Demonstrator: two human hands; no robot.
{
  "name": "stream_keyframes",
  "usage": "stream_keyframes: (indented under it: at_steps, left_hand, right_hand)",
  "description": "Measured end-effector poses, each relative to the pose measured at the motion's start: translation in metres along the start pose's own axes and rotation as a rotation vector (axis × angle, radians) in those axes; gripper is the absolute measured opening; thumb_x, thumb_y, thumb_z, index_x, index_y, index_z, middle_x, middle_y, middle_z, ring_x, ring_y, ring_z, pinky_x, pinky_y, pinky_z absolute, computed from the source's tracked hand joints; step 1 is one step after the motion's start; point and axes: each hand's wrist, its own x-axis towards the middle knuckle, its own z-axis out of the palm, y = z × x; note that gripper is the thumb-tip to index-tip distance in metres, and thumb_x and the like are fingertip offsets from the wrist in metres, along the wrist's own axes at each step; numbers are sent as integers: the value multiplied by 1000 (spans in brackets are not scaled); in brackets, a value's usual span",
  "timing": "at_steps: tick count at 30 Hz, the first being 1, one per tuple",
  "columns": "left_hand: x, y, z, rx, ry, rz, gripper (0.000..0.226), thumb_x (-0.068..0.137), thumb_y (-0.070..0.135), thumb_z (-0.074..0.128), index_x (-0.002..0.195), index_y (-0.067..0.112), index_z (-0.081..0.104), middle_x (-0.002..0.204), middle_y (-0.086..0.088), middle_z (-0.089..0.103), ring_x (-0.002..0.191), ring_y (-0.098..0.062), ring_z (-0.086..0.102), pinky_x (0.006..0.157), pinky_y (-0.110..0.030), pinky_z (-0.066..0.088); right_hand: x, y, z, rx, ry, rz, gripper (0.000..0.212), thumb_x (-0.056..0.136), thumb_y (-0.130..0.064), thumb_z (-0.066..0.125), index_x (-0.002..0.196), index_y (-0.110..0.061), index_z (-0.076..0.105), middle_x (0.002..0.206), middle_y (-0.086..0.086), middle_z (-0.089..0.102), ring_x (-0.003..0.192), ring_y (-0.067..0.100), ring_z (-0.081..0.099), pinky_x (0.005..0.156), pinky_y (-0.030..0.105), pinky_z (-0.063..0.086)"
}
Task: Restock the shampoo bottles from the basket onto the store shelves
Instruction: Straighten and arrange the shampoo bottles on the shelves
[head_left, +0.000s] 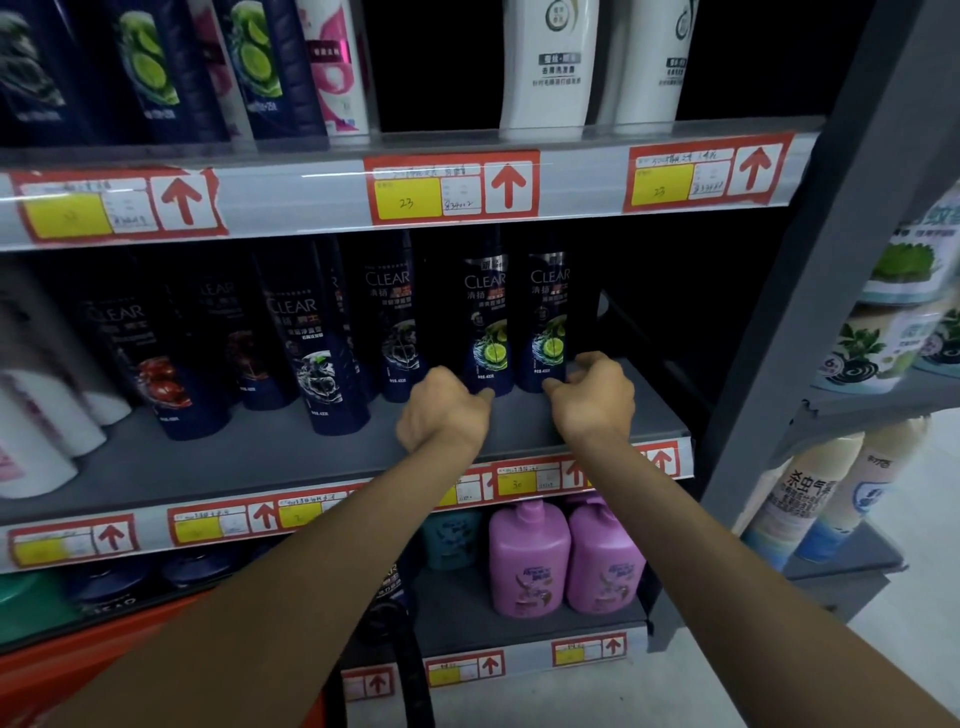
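A grey middle shelf (260, 457) runs across the centre of the frame, in a dim store aisle with pale floor (914, 597) at lower right. Its back is dark, and the right end of it is bare. Two dark-blue shampoo bottles with lime labels (485, 332) stand upright side by side at centre. The left hand (447, 410) is curled into a fist holding nothing, its thumb tip at the foot of the left one. The right hand (592, 395) has loosely bent fingers around nothing, its thumb at the foot of the right one. More dark bottles (322, 353) line the shelf to the left. Red-and-yellow price tags (452, 189) sit on the rail above. White bottles (548, 62) stand at upper right and pink bottles (527, 561) below centre. An orange basket (78, 675) shows at lower left, partly behind the forearm. A grey upright (810, 260) at right separates a neighbouring rack.
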Motion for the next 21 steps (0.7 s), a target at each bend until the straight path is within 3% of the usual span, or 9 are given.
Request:
stream_keyframes:
  at_steps: [8,14,16,19,21]
  left_hand:
    - [11,-7,8,23,42,54,38,84,60,74,96,24,68,101,0,74,96,-26,69,74,-32,50]
    - [9,-8,10,46,58,68,38,87,60,72,95,22,69,99,-1,74,96,-27,69,71,-31,44]
    - [10,-9,7,51,17,69,32,89,55,72,92,23,68,100,-1,73,99,-27,68,73,-32,46]
    - [13,-13,-3,41,-101,84,28,90,40,73,72,26,57,93,1,67,97,-26,68,80,-34,54]
    - [15,-17,-12,12,-210,124,10,90,34,74,88,26,67,103,0,70,104,-25,67,89,-35,55]
  right_hand:
    - [2,-4,10,-221,105,-62,33,89,-27,78,118,-15,65,114,8,72,109,34,66,81,39,52]
    - [3,0,15,-235,129,-93,33,89,-28,78,115,-13,63,110,9,72,106,34,67,81,41,52]
    - [3,0,14,-226,117,-97,33,89,-27,78,115,-13,63,110,9,71,106,34,66,79,39,51]
    - [2,-4,11,-247,81,-71,27,89,-17,73,113,-10,64,110,12,70,104,37,65,72,35,45]
    - [0,-9,9,-261,42,-42,20,87,-11,70,106,-8,65,107,15,69,99,38,65,69,35,45]
